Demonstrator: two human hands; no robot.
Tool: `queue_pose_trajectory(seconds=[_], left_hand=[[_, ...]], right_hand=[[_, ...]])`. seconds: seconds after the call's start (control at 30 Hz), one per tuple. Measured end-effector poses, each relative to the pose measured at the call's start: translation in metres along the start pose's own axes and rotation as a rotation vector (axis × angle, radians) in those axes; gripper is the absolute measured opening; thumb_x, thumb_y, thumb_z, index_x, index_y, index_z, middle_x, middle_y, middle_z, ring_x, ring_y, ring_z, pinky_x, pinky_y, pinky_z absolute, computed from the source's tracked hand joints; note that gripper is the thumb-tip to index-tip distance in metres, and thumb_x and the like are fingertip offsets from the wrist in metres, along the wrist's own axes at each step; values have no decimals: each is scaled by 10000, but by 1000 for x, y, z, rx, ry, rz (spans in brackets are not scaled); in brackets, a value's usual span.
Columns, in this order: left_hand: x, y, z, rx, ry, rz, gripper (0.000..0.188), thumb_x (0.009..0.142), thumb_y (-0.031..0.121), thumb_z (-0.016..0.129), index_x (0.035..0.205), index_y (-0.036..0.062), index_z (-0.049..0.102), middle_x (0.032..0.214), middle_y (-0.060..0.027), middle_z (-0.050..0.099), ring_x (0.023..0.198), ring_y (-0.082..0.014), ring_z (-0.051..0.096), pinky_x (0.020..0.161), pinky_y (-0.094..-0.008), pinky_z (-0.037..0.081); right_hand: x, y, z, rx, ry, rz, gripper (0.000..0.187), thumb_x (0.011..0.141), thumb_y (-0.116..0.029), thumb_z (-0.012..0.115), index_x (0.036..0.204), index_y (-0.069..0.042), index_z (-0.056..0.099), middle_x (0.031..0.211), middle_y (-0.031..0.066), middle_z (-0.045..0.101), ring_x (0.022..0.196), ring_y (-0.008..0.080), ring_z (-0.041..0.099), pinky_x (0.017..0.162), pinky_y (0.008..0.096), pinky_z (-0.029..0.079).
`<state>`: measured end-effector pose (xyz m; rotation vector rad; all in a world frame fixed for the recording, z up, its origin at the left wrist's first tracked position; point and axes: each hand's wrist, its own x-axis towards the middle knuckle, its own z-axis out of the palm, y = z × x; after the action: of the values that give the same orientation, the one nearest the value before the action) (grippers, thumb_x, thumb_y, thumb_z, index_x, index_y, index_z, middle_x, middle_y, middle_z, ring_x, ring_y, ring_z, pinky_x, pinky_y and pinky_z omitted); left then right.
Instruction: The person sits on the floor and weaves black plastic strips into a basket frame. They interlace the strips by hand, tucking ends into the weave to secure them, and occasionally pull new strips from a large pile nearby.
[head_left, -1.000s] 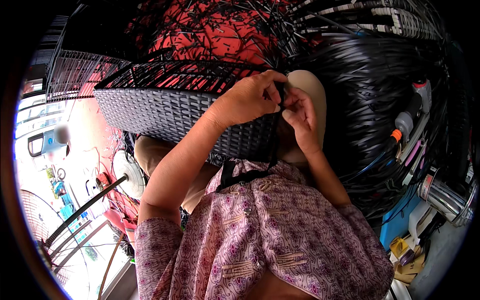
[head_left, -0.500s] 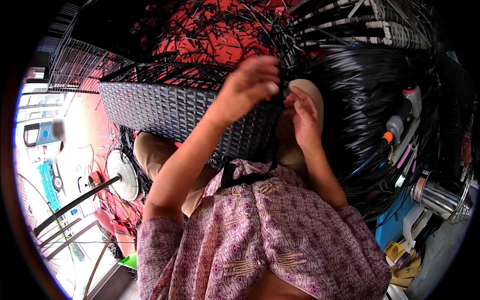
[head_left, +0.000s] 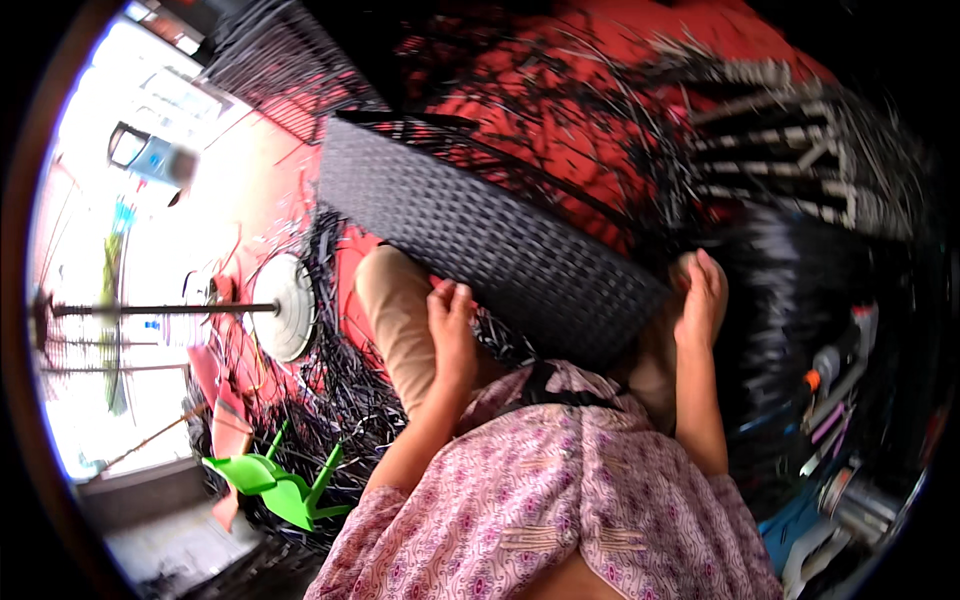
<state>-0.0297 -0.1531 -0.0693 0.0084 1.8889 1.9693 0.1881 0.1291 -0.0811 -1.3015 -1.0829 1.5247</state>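
A dark woven rattan-look piece [head_left: 470, 220] lies slanting before me, its near end between my knees. My left hand [head_left: 452, 315] is at its near long edge, beside my left knee; the fingers are loosely bent and apart, with nothing visible in them. Whether they touch the edge I cannot tell. Close to the piece's right end, over my right knee, my right hand [head_left: 702, 300] is raised with fingers stretched out and holds nothing I can see. Loose black strips [head_left: 560, 185] stick out along the far side of the woven piece.
A large bundle of black strips [head_left: 790, 290] lies to my right, with a tool with an orange collar [head_left: 825, 365] on it. Beyond is a partly woven pale frame [head_left: 800, 150]. At left stand a round-based pole [head_left: 285, 308] and a green plastic thing [head_left: 285, 490]. Cuttings litter the red floor [head_left: 480, 105].
My view has turned, so the woven piece now slants down to the right. My left hand has come down from above the piece to its near edge; the right hand's fingers have straightened.
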Motion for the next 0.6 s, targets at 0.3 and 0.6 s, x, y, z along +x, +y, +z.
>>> queue_pose_trajectory(seconds=[0.3,0.6], left_hand=[[13,-30,2,-45,-85,-330,880,909,612,549,1490,11,273,1447,-157,455,1266,-330,468,962,-474,420],[3,-18,-4,-168,-102,-407,838,911,649,525,1485,76,311,1510,-124,383,1335,-342,398,1011,-521,385]], right_hand=[[-2,59,10,191,-182,136,541,946,-390,630,1334,-22,549,1246,72,635,1074,213,638,918,345,512],[59,20,1,-196,17,103,733,893,-535,623,1385,-15,467,1378,129,497,1201,266,512,991,419,434]])
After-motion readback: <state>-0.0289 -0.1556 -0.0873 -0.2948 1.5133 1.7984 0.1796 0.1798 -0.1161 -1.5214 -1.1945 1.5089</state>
